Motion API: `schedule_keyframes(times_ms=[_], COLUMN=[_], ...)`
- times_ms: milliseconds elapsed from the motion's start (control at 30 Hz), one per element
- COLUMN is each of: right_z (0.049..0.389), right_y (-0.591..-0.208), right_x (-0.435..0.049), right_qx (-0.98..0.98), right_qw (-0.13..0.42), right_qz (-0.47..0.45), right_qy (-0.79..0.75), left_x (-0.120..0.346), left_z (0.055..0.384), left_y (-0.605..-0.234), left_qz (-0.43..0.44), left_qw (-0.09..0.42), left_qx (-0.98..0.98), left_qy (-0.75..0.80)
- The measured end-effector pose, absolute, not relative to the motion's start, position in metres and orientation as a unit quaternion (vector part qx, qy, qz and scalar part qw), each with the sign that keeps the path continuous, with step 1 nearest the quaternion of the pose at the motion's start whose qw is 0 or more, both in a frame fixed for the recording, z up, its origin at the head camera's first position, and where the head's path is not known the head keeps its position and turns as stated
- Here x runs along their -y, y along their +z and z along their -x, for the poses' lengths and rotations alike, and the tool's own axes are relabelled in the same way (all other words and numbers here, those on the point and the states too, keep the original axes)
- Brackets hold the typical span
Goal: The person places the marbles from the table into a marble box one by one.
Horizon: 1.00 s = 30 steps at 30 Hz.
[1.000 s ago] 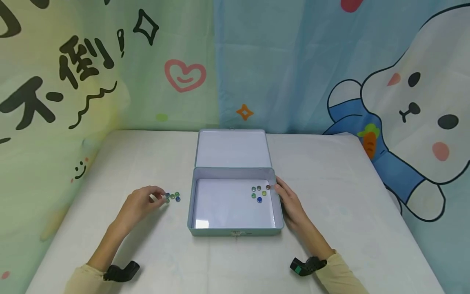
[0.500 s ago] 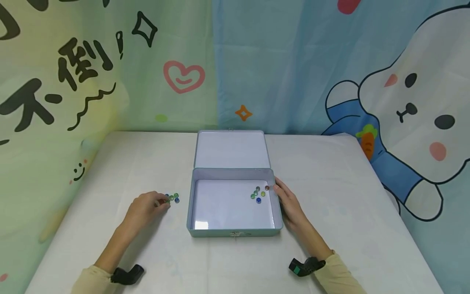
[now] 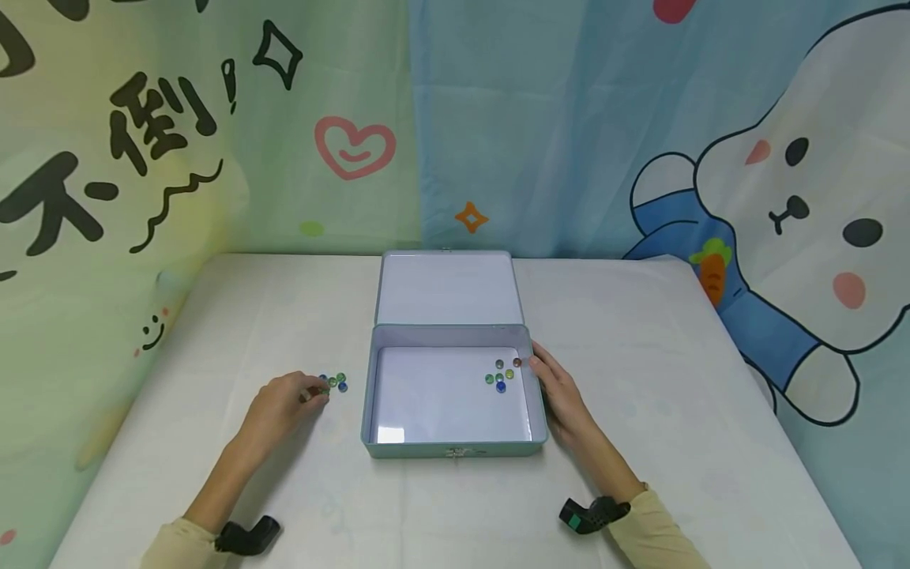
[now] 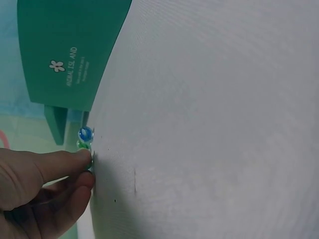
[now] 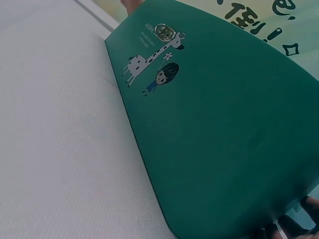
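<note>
In the head view my left hand (image 3: 280, 403) is left of the tin box, thumb and index finger together at a small cluster of glass marbles (image 3: 341, 378) on the table. The left wrist view shows a green marble (image 4: 89, 163) pinched between these fingertips, mostly covered by them. Just beyond it sit another green marble (image 4: 82, 145) and a blue marble (image 4: 85, 133). My right hand (image 3: 562, 395) grips the right wall of the open tin box (image 3: 455, 450), thumb at the rim. Several marbles (image 3: 501, 387) lie inside, near that wall.
The box's lid (image 3: 449, 288) is folded back behind it, flat side up. A white cloth (image 3: 298, 506) covers the table. A printed curtain (image 3: 540, 142) hangs along the back and sides.
My left hand has shifted slightly toward me, and its thumb and index finger have closed on a marble. Inside the box a green marble has rolled nearer the others. The right hand stays put.
</note>
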State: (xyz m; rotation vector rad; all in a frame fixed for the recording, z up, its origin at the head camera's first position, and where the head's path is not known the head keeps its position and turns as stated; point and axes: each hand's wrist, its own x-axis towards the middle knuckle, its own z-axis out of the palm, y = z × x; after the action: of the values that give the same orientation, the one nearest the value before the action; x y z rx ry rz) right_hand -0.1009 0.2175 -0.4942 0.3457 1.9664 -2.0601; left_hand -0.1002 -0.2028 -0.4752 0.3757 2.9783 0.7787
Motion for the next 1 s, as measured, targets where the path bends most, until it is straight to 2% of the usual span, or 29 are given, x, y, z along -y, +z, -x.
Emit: schedule_keyframes(times_ms=[167,333,633,800,1000], right_z=[0.101,0.101,0.101,0.1,0.101], right_y=[-0.493,-0.493,-0.493,-0.493,-0.491], right_x=[-0.218,-0.218,-0.217,-0.218,-0.22], right_qx=[-0.683,-0.686,-0.681,-0.686,-0.682], right_qw=[0.134,0.133,0.136,0.132,0.139], right_qz=[-0.12,-0.116,-0.114,-0.11,-0.101], right_qy=[-0.708,-0.706,-0.711,-0.708,-0.711], left_x=[0.203,0.205,0.203,0.184,0.14], left_z=[0.1,0.099,0.112,0.125,0.146], left_y=[-0.475,-0.469,-0.432,-0.404,-0.373], left_qz=[-0.126,-0.125,-0.171,-0.217,-0.288], left_qw=[0.012,0.028,0.021,0.029,0.065], left_qx=[-0.96,-0.956,-0.934,-0.92,-0.899], left_qy=[0.251,0.265,0.313,0.325,0.324])
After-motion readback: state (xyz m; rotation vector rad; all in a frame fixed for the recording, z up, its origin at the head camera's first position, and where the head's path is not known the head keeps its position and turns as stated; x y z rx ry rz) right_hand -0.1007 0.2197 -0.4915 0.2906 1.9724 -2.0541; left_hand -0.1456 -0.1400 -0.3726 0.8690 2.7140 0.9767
